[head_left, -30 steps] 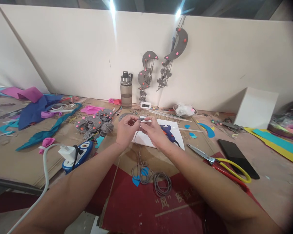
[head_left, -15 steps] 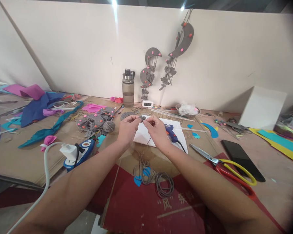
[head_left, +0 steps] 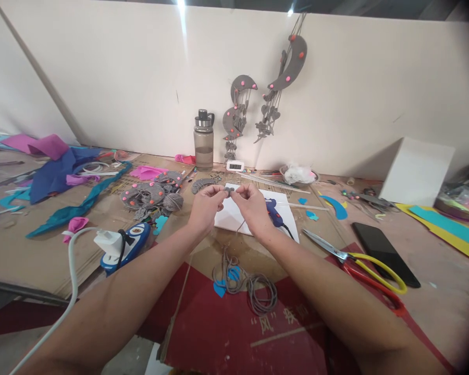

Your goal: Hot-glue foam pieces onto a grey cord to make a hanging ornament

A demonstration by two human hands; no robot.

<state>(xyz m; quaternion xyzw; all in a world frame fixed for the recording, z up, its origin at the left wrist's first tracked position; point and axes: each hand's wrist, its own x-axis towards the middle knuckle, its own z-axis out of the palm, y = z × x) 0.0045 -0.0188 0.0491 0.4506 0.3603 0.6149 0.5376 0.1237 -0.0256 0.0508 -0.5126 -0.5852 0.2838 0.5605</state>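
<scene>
Between my two hands is a small grey yarn-covered piece (head_left: pixel 229 190), its shape mostly hidden by fingertips. My left hand (head_left: pixel 205 207) pinches its left side, and my right hand (head_left: pixel 251 207) pinches its right side. A strand of grey yarn (head_left: pixel 240 226) trails from under my right hand toward loose coils of grey yarn (head_left: pixel 261 295) on the cardboard. Below the hands lies a white sheet (head_left: pixel 227 219). On it rests a blue glue gun (head_left: pixel 274 212), partly behind my right hand. Blue cut-out shapes (head_left: pixel 219 287) lie by the coils.
Scissors (head_left: pixel 336 251) and a phone (head_left: pixel 386 254) lie at right. At left are a power strip (head_left: pixel 130 249) with a white cable, yarn-wrapped crescents (head_left: pixel 152 194) and a yarn ball (head_left: pixel 173 201). A bottle (head_left: pixel 204 144) stands by the wall, near hanging crescent ornaments (head_left: pixel 295 63).
Both hands stay pinched on the small grey piece, with only slight finger shifts. The whole view has shifted a little.
</scene>
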